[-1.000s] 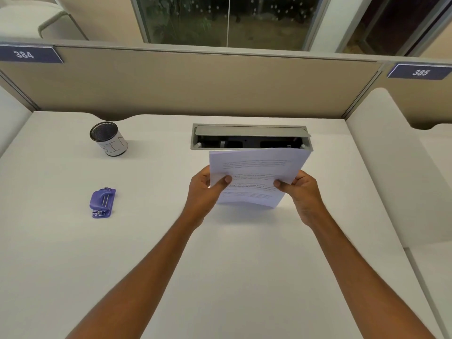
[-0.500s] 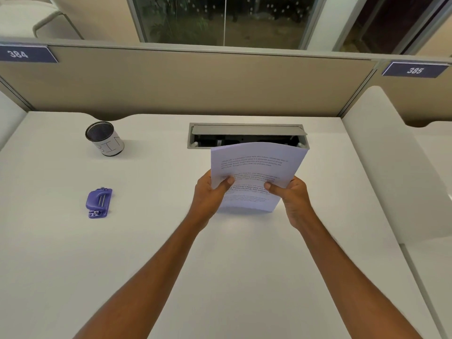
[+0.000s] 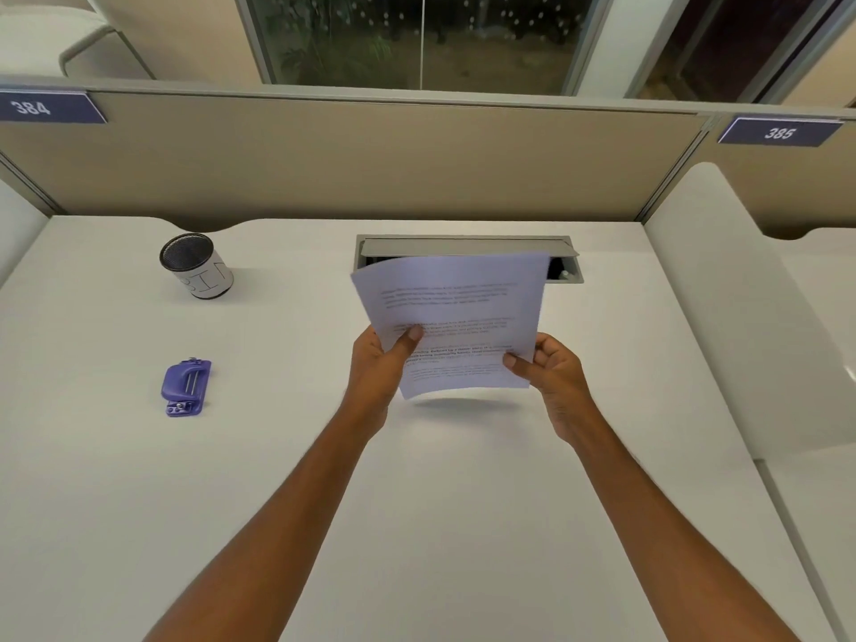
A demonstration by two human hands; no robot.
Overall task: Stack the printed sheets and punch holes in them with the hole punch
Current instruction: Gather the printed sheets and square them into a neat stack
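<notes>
You have the printed sheets (image 3: 456,317) up in front of you, lifted clear of the bench (image 3: 417,502) and tilted so the text faces you, with a soft shadow on the surface just under their lower edge. Your left hand (image 3: 377,368) pinches the left side of the sheets, thumb pressed flat across the printed face and the other digits hidden behind the paper. Your right hand (image 3: 553,377) closes on the lower right corner, thumb on the front, curled digits behind. Both forearms reach forward from the bottom of the view and converge toward the paper, wrists bent slightly upward. The top edge of the sheets covers part of the grey cable box (image 3: 468,252) recessed in the bench behind them. The purple hole punch (image 3: 186,386) lies flat on the bench well to the left of your left hand, touched by neither hand. Further back on the left stands a small cylindrical cup (image 3: 197,266) with a dark mesh interior. How many sheets are in the bundle cannot be told.
</notes>
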